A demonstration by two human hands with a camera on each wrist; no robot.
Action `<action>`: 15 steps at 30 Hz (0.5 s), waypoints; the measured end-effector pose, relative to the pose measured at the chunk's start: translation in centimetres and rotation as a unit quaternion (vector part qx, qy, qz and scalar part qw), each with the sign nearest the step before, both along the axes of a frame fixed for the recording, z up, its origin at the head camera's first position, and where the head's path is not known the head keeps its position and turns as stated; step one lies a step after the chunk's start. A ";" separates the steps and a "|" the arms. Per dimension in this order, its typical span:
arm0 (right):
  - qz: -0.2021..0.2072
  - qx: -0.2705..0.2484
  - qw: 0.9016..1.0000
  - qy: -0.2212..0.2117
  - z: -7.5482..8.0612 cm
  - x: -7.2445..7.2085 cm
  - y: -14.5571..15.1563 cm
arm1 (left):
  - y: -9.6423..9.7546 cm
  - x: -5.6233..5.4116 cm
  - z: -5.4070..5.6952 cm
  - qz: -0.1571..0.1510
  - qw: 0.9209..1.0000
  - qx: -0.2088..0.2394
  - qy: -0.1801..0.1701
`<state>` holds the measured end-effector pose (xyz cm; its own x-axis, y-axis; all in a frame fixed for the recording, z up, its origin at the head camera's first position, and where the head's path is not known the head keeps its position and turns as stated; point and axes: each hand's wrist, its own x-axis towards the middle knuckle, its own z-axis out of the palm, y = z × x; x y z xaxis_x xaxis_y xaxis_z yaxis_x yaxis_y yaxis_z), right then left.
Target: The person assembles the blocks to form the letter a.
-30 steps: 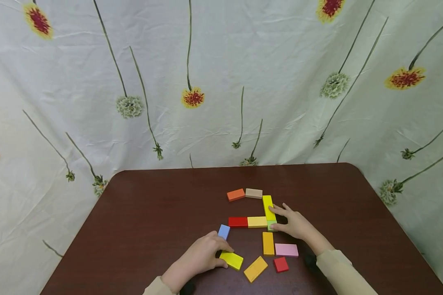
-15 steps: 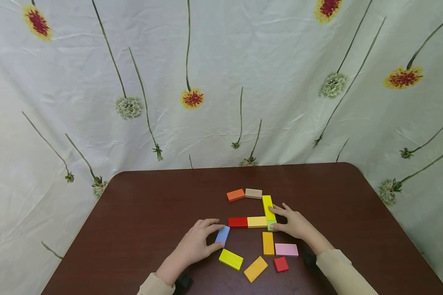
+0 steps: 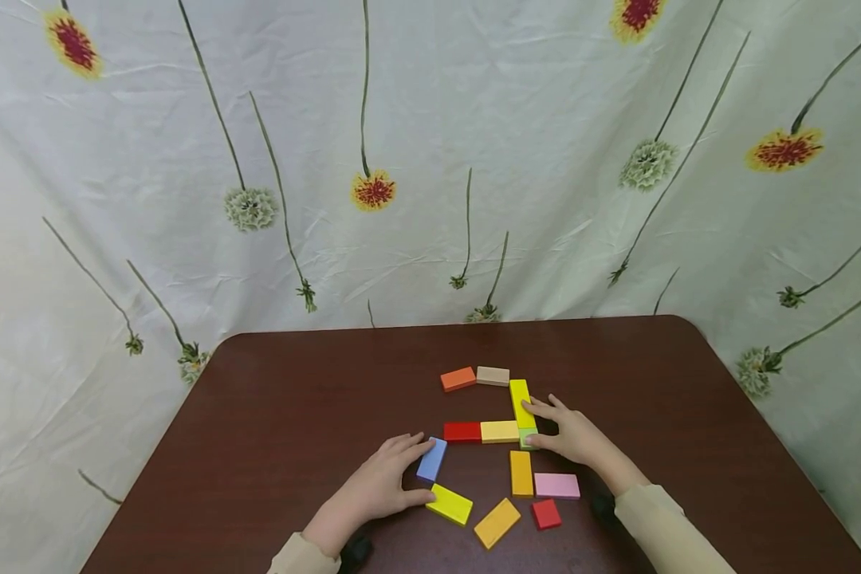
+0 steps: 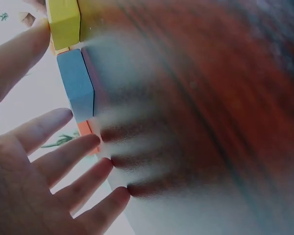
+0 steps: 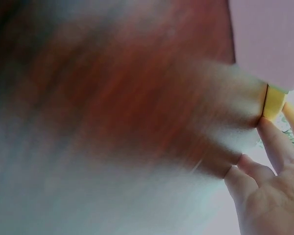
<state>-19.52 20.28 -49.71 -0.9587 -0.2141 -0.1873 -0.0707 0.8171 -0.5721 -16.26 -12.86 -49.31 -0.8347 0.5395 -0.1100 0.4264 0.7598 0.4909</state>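
In the head view my left hand [image 3: 380, 482] rests on the table with fingers spread, index fingertip right at the far end of a blue block [image 3: 432, 460]. Its thumb tip is at the left corner of a bright yellow block [image 3: 450, 505]. The left wrist view has the blue block [image 4: 78, 83] between the index finger and thumb, the thumb against the yellow block [image 4: 64, 24]. On the right, the fingertips of my right hand [image 3: 574, 434] touch a long yellow block [image 3: 519, 397], and the thumb touches a small green block [image 3: 523, 433] below it.
A red block [image 3: 462, 432] and a pale yellow block [image 3: 499, 432] run left from the green one. Orange [image 3: 458, 379] and beige [image 3: 493, 376] blocks lie farther back. Nearer are two amber blocks [image 3: 520, 473], a pink block [image 3: 556, 485] and a small red block [image 3: 546, 514].
My left hand moved from the bright yellow block up to the blue block, whose near end shifted slightly left; then the thumb came off it toward the yellow block. My right hand stayed put.
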 end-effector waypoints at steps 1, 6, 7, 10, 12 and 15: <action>0.000 0.000 1.000 0.000 0.0 0.0 0.0 | 0.0 0.0 0.0 0.000 1.000 -0.002 -0.003; -0.001 0.002 1.000 0.002 0.0 0.1 0.0 | 0.1 0.1 0.1 0.004 1.000 -0.020 -0.013; -0.002 0.001 1.000 0.002 0.0 0.1 0.0 | 0.1 0.1 0.1 0.005 1.000 -0.023 -0.014; -0.003 0.001 1.000 0.002 0.0 0.1 0.0 | 0.1 0.2 0.2 0.003 1.000 -0.027 -0.015; -0.004 0.000 1.000 0.002 0.1 0.2 -0.1 | 0.1 0.3 0.3 0.002 1.000 -0.026 -0.015; -0.005 0.001 1.000 0.003 0.2 0.2 -0.1 | 0.1 0.2 0.2 -0.001 0.999 -0.029 -0.014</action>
